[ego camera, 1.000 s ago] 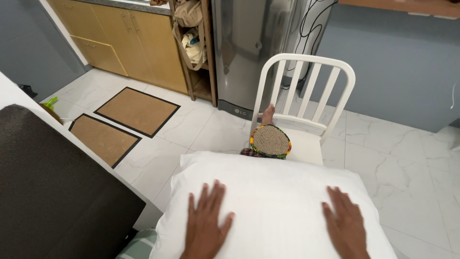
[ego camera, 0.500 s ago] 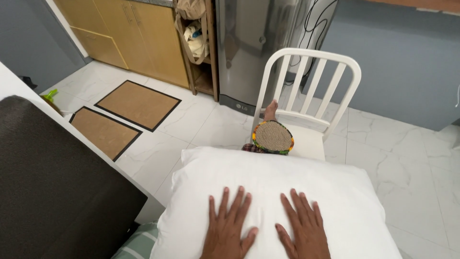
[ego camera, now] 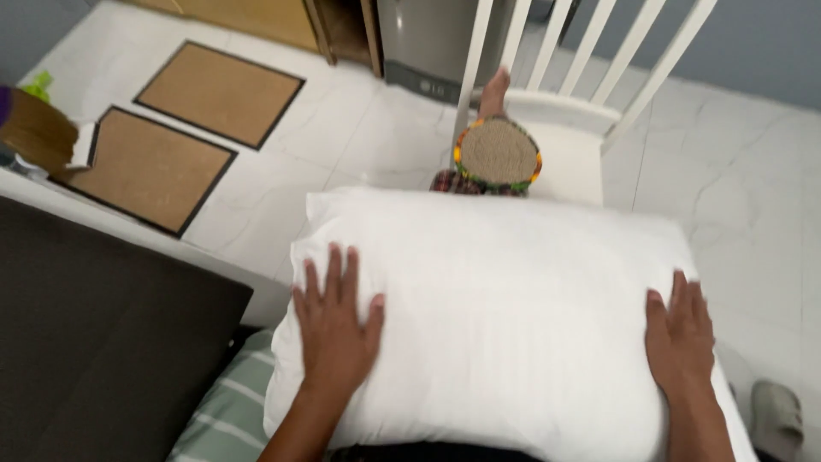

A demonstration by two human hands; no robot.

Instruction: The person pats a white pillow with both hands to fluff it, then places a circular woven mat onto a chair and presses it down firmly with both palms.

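Observation:
A large white pillow point(ego camera: 505, 316) fills the lower middle of the head view. My left hand point(ego camera: 335, 321) lies flat on its left side with the fingers spread. My right hand point(ego camera: 680, 334) presses flat near the pillow's right edge, fingers together and pointing away from me. Neither hand grips anything. Under the pillow's near left corner shows a green and white striped sheet point(ego camera: 227, 411).
A white slatted chair point(ego camera: 573, 111) stands just beyond the pillow with a round woven fan point(ego camera: 498, 154) on its seat. A dark cushion point(ego camera: 94, 342) lies at left. Two brown mats point(ego camera: 184, 128) sit on the white tiled floor. A grey slipper point(ego camera: 776, 419) is at lower right.
Both hands slid apart from the pillow's middle out to its left and right sides. The camera has tilted down and moved closer to the pillow.

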